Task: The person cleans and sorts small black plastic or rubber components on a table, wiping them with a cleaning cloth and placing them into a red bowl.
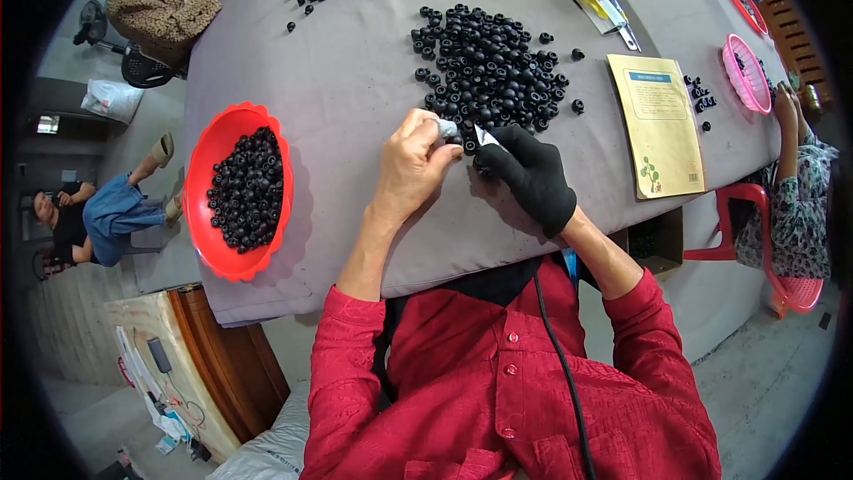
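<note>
Inward of the bench's [346, 80] near edge, beside the pile [493, 62], the left hand [410, 164] pinches a small black piece [468, 144]; the gloved right hand [538, 182] grips a pale pointed tool [484, 136], whose tip, slipping, could nick the left fingers

Grey floor [764, 373], wooden cabinet [213, 351], red chair [800, 293]

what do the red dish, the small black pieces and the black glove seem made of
Red dish: probably plastic, smooth with a slight sheen; its thin scalloped rim looks moulded.
Small black pieces: likely plastic or rubber, satin; soft highlights on their rounded sides leave it open.
Black glove: apparently fabric, matte; it shows no shine.
</note>
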{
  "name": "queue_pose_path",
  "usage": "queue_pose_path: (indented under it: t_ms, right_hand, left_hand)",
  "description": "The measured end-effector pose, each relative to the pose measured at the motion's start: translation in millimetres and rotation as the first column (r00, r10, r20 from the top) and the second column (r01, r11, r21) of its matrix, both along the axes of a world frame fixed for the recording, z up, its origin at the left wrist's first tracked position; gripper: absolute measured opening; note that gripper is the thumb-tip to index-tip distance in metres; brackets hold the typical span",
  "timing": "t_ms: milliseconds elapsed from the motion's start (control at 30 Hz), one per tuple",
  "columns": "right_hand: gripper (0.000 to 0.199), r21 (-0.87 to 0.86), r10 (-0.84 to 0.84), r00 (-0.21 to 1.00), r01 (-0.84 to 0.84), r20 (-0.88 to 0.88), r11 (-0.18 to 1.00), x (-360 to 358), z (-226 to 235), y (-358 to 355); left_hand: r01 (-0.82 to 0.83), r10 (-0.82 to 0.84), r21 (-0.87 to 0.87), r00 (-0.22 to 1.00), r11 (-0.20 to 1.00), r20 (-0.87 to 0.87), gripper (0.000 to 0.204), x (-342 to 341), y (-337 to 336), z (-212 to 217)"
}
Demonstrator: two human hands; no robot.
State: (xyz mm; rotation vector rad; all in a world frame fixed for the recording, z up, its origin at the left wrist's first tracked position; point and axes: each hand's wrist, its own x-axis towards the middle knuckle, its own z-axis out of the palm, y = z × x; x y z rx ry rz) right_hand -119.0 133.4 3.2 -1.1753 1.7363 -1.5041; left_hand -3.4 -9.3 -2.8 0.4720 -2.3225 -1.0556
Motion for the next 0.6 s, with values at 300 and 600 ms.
queue_pose_path:
  t_ms: [300, 600]
  right_hand:
    - [0.016, -0.043, 0.069, 0.987, -0.076, -0.144, 0.996, -2, 2, 1]
    - [0.022, -0.015, 0.139, 0.990, -0.139, -0.018, 0.990, -1, 18, 0]
  left_hand:
    - [0.253, -0.029, 0.837, 0.961, 0.485, -0.274, 0.013, 5, 18, 3]
    - [0.212, -0.015, 0.872, 0.973, 0.442, -0.229, 0.018, 7, 18, -2]
